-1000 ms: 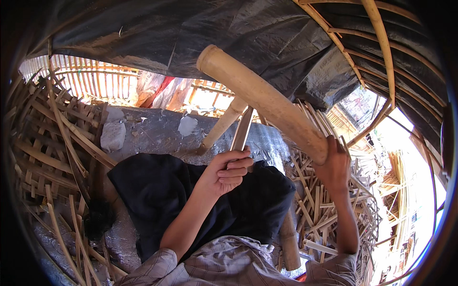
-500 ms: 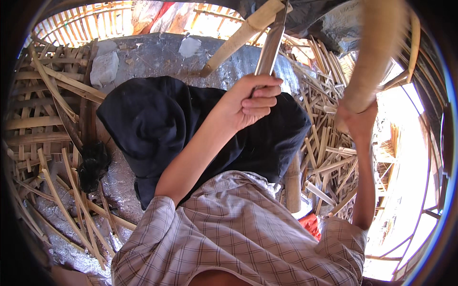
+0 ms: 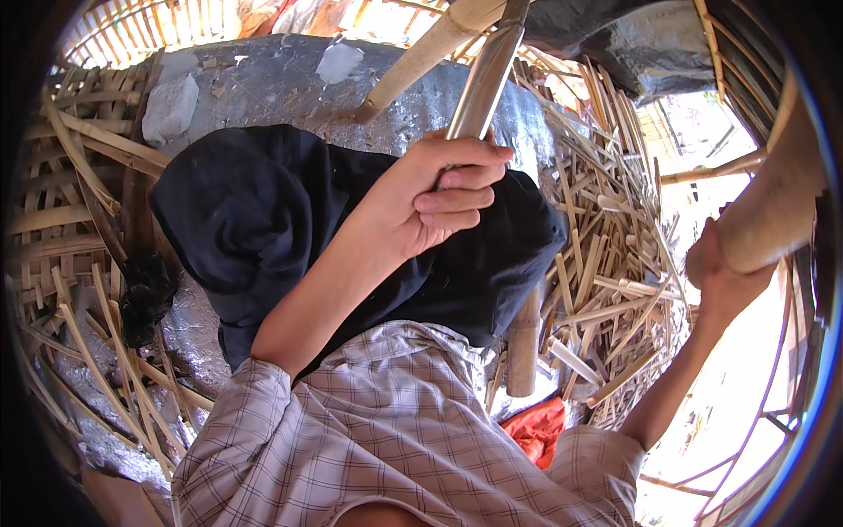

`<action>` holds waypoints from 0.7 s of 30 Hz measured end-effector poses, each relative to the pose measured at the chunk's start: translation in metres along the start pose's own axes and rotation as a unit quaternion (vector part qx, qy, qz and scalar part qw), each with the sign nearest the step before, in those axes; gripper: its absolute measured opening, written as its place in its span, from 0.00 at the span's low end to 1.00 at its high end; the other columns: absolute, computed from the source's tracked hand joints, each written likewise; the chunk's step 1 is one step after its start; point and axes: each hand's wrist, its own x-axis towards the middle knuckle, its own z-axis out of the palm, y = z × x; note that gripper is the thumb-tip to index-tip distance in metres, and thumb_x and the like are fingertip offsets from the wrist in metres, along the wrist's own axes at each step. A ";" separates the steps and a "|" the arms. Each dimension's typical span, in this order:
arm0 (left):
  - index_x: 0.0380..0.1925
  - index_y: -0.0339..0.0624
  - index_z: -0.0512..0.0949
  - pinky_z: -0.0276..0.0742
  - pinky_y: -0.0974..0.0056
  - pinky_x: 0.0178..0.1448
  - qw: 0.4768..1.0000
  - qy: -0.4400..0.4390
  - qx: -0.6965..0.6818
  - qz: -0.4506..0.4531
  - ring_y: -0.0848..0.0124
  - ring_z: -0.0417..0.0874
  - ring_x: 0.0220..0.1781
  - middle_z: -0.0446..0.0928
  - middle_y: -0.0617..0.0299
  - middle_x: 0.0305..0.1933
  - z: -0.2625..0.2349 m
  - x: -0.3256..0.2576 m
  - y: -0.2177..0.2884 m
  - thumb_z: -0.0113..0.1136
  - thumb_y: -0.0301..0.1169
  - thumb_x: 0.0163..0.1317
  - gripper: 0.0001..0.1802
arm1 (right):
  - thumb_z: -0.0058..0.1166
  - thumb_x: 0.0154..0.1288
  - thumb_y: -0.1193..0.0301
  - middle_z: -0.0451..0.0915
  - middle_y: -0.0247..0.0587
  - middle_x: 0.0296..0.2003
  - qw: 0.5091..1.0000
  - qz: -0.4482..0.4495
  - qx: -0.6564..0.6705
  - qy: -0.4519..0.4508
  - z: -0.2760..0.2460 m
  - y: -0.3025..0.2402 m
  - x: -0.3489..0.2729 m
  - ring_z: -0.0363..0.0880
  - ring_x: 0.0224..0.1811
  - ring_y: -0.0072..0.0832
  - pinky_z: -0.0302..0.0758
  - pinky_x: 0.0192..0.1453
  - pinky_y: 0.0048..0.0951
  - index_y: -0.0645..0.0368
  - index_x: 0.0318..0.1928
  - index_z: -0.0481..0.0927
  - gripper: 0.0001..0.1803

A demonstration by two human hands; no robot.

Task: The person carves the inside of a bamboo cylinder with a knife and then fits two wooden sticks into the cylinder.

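Note:
My left hand [image 3: 443, 189] is closed round the lower end of a long, shiny metal-handled blade [image 3: 486, 83], which points up and away from me. Its far end runs out of the frame. Just left of it slants a bamboo pole [image 3: 413, 66]. Out to the right, my right hand [image 3: 722, 268] grips the lower end of a thick wooden club [image 3: 777, 206], tilted up to the right. My legs, under dark cloth [image 3: 263, 211], are bent below the left forearm.
A heap of split bamboo strips [image 3: 606, 290] lies to the right, beside a short bamboo piece [image 3: 522, 351] and red cloth [image 3: 537, 430]. Woven bamboo [image 3: 66, 206] and loose strips [image 3: 118, 369] are at the left. A grey, worn surface [image 3: 263, 88] stretches beyond my knees.
My right hand and the club have swung outward to the right and lower. My left hand still holds the blade and sits slightly further left in view.

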 end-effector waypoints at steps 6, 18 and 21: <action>0.22 0.50 0.64 0.44 0.76 0.12 0.996 0.068 0.028 0.051 0.88 0.53 0.10 0.58 0.77 0.16 0.016 -0.002 0.015 0.57 0.25 0.72 0.19 | 0.74 0.44 0.71 0.83 0.56 0.53 0.912 0.130 -0.102 -0.375 0.079 -0.029 -0.044 0.84 0.56 0.43 0.79 0.62 0.44 0.67 0.69 0.67 0.49; 0.28 0.50 0.67 0.44 0.74 0.12 0.989 0.114 0.060 0.076 0.86 0.54 0.09 0.58 0.76 0.15 0.029 -0.001 0.021 0.58 0.29 0.73 0.14 | 0.79 0.41 0.70 0.87 0.47 0.44 0.838 0.169 0.278 -0.437 0.197 -0.017 -0.123 0.86 0.45 0.31 0.83 0.52 0.37 0.67 0.57 0.78 0.39; 0.33 0.50 0.68 0.44 0.74 0.13 0.988 0.078 0.051 0.124 0.86 0.54 0.09 0.58 0.77 0.15 0.023 -0.011 0.036 0.52 0.29 0.76 0.10 | 0.78 0.44 0.69 0.87 0.50 0.42 0.800 0.173 0.383 -0.427 0.244 -0.058 -0.149 0.87 0.45 0.30 0.83 0.52 0.36 0.67 0.61 0.74 0.41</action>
